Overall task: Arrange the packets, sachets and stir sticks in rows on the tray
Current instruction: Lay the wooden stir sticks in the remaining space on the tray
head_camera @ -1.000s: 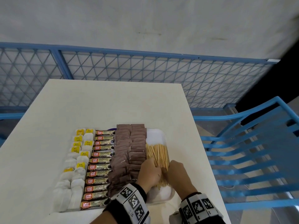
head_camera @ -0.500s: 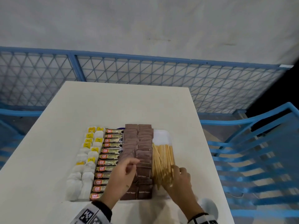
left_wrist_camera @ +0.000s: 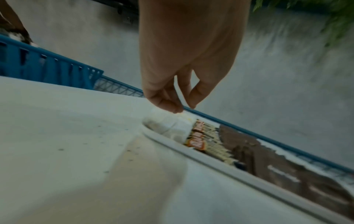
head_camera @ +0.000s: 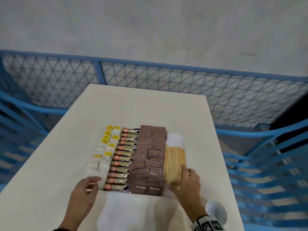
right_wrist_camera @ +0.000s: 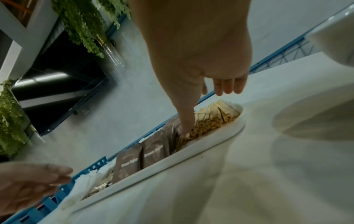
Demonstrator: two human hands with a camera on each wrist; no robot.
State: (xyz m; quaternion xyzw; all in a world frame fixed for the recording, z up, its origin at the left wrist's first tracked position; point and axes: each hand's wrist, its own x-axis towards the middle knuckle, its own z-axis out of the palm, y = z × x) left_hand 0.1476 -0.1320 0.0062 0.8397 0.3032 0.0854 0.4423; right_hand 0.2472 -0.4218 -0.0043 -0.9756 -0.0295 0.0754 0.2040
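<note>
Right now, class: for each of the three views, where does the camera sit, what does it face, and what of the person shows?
Head: worn high, looks down at the tray on the table; both hands show.
Left wrist: looks along the left hand at the tea bags.
Right wrist: looks along the right hand, thumb on the stir sticks.
Shared: both wrist views show the brown sugar sachets.

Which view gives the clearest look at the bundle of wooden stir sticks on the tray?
The head view: the stir sticks show nearly full length beside the brown sachets, with the right hand at their near end. The right wrist view shows only their near ends, close up. The left wrist view does not show them.
</note>
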